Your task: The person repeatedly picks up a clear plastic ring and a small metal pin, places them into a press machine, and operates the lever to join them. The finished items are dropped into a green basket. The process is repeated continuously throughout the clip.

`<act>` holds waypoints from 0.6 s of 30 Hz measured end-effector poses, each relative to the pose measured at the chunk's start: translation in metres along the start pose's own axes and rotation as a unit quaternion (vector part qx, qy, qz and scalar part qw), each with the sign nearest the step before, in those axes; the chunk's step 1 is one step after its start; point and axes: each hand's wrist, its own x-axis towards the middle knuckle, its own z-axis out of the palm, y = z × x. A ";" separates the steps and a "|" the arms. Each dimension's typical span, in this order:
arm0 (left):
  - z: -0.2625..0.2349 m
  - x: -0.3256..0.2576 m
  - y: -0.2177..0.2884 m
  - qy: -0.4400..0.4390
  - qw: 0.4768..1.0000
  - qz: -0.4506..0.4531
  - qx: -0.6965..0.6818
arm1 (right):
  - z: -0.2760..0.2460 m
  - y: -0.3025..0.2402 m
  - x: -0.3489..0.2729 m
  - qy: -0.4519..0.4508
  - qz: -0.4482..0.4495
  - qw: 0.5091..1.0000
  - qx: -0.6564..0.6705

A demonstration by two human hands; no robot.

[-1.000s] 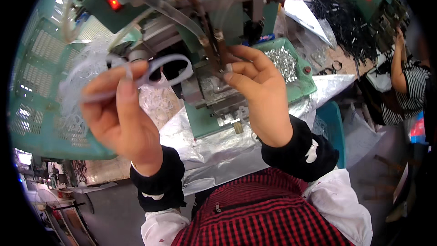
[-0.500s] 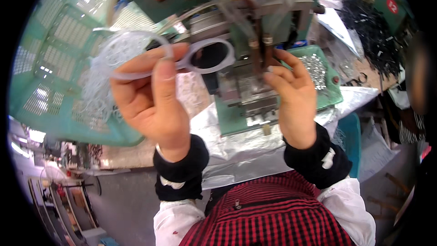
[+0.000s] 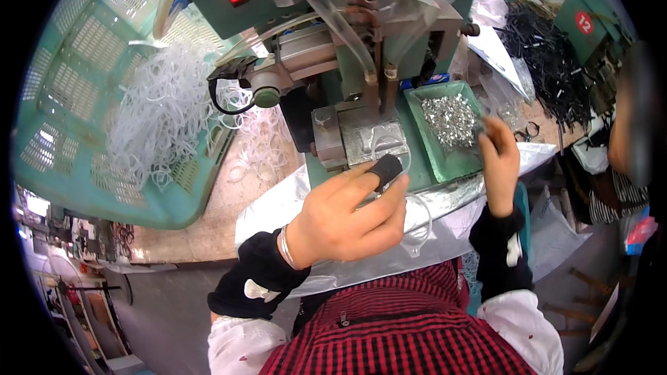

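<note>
My left hand (image 3: 351,219) is closed round a translucent white eyeglass frame (image 3: 429,219) in front of the machine. One rim lies over the metal fixture block (image 3: 352,144); the other hangs toward my apron. A black covering (image 3: 387,171) sits at a fingertip of this hand. My right hand (image 3: 501,163) is at the right edge of a green tray (image 3: 441,171) of small shiny metal parts (image 3: 448,119). Its fingertips are pinched together, with a small greyish spot at them, too blurred to name. Two copper-coloured rods (image 3: 372,94) point down behind the fixture.
A green plastic basket (image 3: 191,217) with a heap of clear frames (image 3: 156,118) stands at the left. More clear frames (image 3: 260,135) lie on the table beside it. Black strips (image 3: 549,62) are piled at the far right. Silver sheeting (image 3: 267,208) covers the table's front edge.
My left hand has come down and right with the eyeglass frame, from beside the machine to its front. My right hand has moved right, from the copper-coloured rods to the tray.
</note>
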 end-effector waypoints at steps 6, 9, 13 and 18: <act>0.005 -0.012 0.002 0.015 0.999 -0.041 -0.014 | 0.029 -0.009 -0.008 0.011 -0.170 0.914 -0.368; -0.002 -0.027 0.040 0.021 0.974 -0.209 -0.085 | 0.049 0.004 0.006 0.046 -0.193 0.908 -0.369; -0.059 -0.061 0.046 0.083 0.891 -0.357 0.269 | 0.034 0.005 0.004 0.060 -0.164 0.927 -0.332; -0.099 -0.117 -0.035 -0.148 0.838 -0.447 0.276 | 0.038 -0.010 0.008 0.056 -0.192 0.959 -0.201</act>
